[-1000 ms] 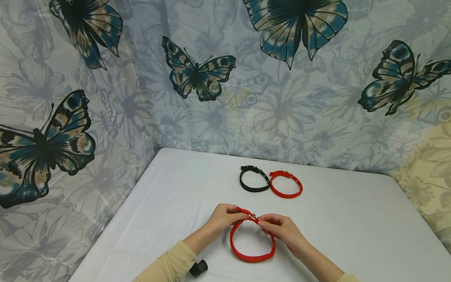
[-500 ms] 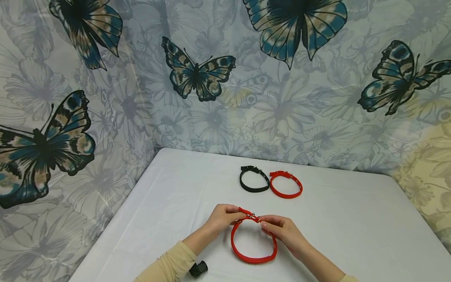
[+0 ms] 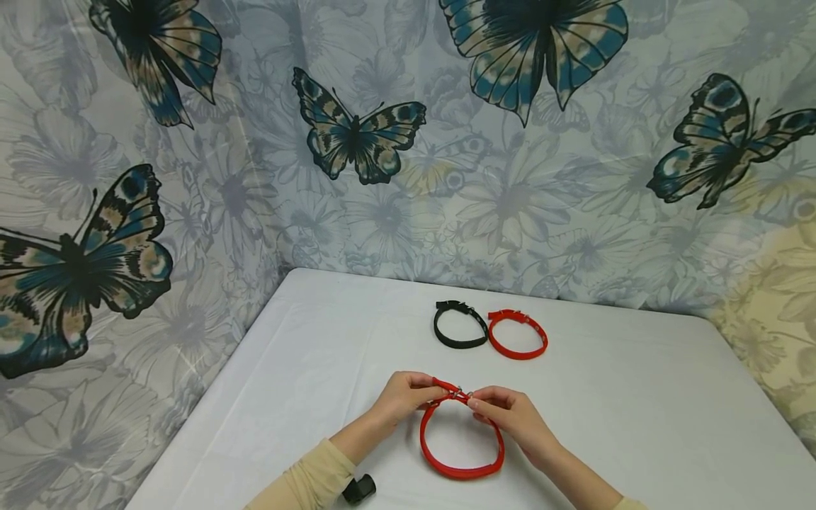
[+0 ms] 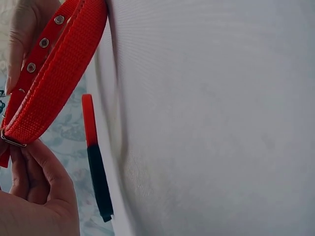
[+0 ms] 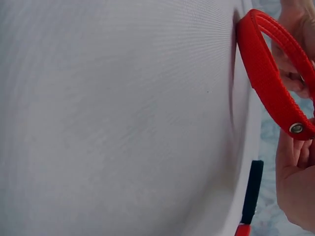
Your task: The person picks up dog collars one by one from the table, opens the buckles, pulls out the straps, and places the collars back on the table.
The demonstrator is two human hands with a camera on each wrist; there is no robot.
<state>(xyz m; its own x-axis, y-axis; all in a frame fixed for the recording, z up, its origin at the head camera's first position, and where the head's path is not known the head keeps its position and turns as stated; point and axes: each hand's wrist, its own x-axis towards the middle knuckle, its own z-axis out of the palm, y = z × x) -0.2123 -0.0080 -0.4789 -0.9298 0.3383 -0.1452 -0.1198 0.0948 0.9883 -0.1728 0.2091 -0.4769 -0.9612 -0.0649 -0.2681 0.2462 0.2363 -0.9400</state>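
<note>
A red collar [image 3: 462,473] of woven strap is held as a loop near the front of the white table. My left hand [image 3: 400,398] pinches the strap at the loop's upper left, by a metal keeper [image 4: 13,139]. At the upper right, my right hand [image 3: 510,412] pinches the strap between thumb and fingers. Small metal buckle parts [image 3: 459,392] lie between the two hands, where the strap ends overlap. Whether the strap's end runs through the buckle is too small to tell. Metal eyelets [image 4: 44,43] line the strap in the left wrist view.
Farther back on the table [image 3: 637,397], a black collar [image 3: 460,345] and another red collar [image 3: 518,355] lie side by side, both closed into loops. A small black object [image 3: 360,489] sits beside the left sleeve. Butterfly-print cloth [image 3: 382,227] hangs behind the table.
The red collar's loop has shifted slightly to the right and toward the front. Both hands keep their hold on it with only small finger movements. The collars behind have not moved.
</note>
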